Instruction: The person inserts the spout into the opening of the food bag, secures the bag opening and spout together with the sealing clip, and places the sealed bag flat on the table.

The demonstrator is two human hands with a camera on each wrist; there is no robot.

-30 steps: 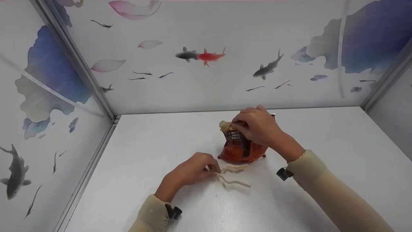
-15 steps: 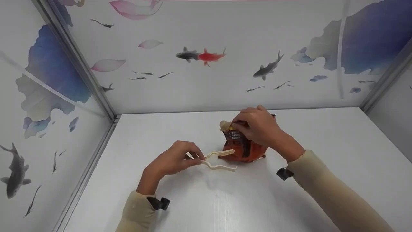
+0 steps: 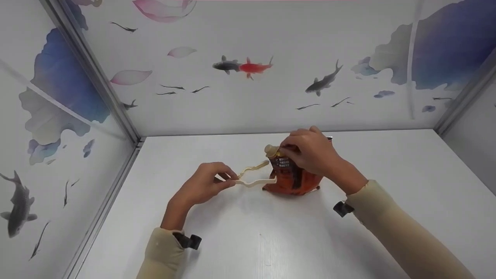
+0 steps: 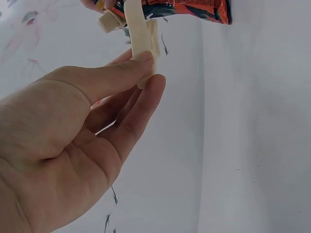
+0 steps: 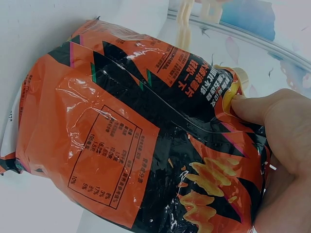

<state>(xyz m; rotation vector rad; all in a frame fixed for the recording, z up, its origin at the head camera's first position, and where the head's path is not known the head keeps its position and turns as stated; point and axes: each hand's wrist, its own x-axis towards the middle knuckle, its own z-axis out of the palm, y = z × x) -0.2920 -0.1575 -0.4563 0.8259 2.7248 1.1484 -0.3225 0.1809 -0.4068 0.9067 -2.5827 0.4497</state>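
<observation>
My left hand (image 3: 203, 184) pinches a cream plastic bag clip (image 3: 254, 183) at its joined end. Its two arms, each with a curved bulge, spread apart toward the bag. An orange and black snack bag (image 3: 285, 182) stands upright on the table, and my right hand (image 3: 314, 151) grips its top edge. At the bag's top left corner sits a cream capped spout (image 3: 270, 150). In the right wrist view, the thumb (image 5: 257, 104) presses the bag's top beside this spout. Thumb and fingertips meet on the clip (image 4: 139, 34) in the left wrist view.
The white table (image 3: 232, 236) is enclosed by a back wall (image 3: 271, 104) and side walls printed with fish and petals. A metal frame (image 3: 128, 124) runs along the left corner. The bag stands near the table's back edge.
My left hand has lifted the clip off the table and carried it left and back, its arms now pointing at the bag's left side. The right hand and the bag have stayed put.
</observation>
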